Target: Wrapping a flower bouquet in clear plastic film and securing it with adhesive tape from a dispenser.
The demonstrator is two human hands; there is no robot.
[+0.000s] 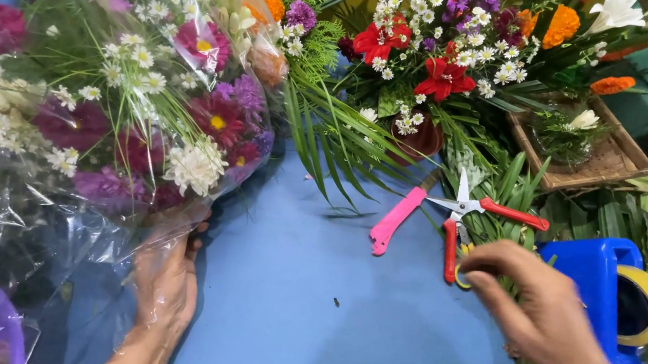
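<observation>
While the left hand (165, 282) clasps a cellophane-wrapped bouquet (103, 86) (pink, purple, white blooms), right hand (541, 307) grip curled, beside red-handled scissors (462, 213).

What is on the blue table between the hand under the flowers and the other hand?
Head view: only bare blue table lies between left hand and right hand, besides one tiny dark speck.

Left hand (165, 282) gripping, right hand (545, 311) curled.
</observation>
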